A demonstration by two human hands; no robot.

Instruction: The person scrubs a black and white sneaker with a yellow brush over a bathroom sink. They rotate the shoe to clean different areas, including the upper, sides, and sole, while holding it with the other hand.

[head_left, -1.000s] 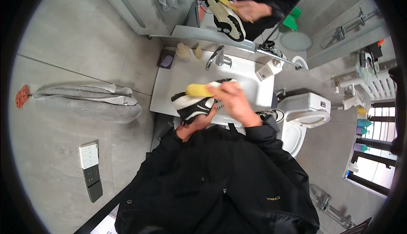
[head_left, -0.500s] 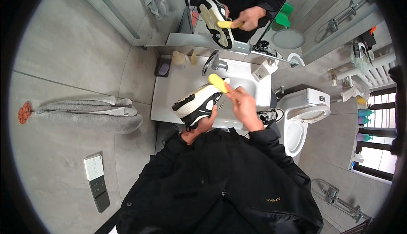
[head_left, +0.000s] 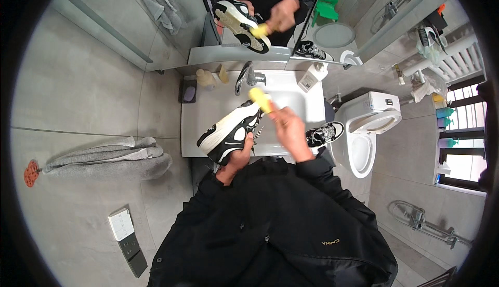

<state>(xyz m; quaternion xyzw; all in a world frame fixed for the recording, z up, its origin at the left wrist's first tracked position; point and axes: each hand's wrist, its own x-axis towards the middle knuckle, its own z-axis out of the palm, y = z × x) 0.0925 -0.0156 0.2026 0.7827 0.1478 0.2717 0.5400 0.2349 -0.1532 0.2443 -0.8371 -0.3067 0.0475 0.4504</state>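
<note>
My left hand [head_left: 240, 158] grips a black and white sneaker [head_left: 228, 131] from below, tilted over the white washbasin. Its sole faces away from me toward the mirror, where the pale, black-edged underside shows in reflection. My right hand [head_left: 289, 130] is closed around the handle of a yellow brush [head_left: 259, 100]. The brush's head lies against the sole side, near the shoe's right end; any bristles are hidden. To the right of that hand, a matching sneaker [head_left: 325, 134] sits by the basin's right edge.
The basin [head_left: 296, 145] has a chrome faucet [head_left: 251, 78] at its back. A white bottle [head_left: 313, 76], a beige bottle [head_left: 205, 78] and a soap dish [head_left: 188, 91] stand around its rim. A toilet [head_left: 364, 131] is at right; grey towels [head_left: 109, 159] hang at left.
The whole view has shifted, so the basin and shoe appear farther left. The brush has moved along the sole toward the shoe's right end. Both hands keep their holds.
</note>
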